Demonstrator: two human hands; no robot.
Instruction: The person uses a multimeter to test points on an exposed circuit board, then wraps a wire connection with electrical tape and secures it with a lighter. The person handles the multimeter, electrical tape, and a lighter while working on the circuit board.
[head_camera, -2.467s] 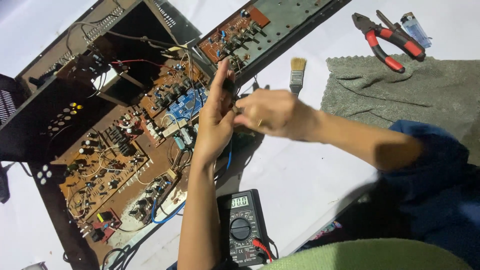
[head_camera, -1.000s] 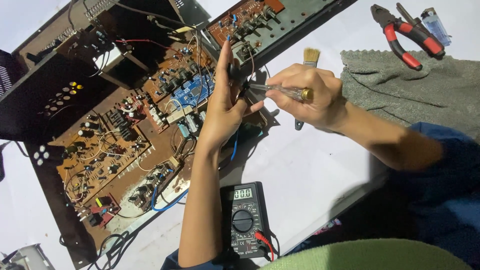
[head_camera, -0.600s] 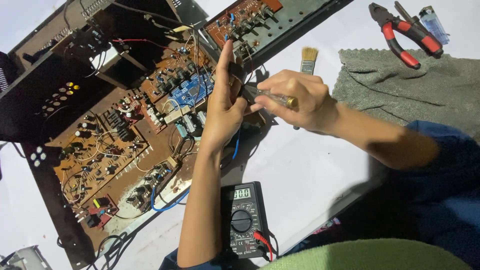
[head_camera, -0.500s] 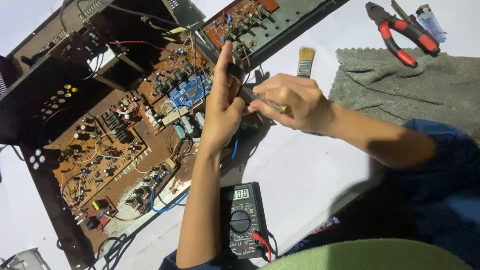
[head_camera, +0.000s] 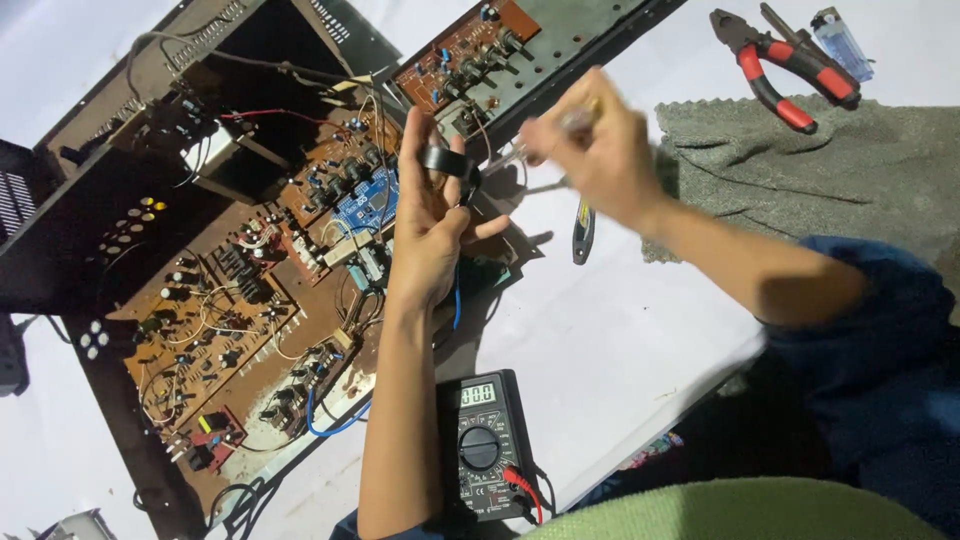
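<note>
My left hand (head_camera: 432, 225) pinches a small black component (head_camera: 445, 162) above the circuit board (head_camera: 250, 300). My blurred right hand (head_camera: 590, 150), just beside it, closes around a thin tool (head_camera: 530, 150).

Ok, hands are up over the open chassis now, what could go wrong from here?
The left hand pinches a small black part above the exposed circuit board; if the grip slips, it could drop among the components. The right hand is blurred, holding a thin tool that might snag the loose wires.
</note>
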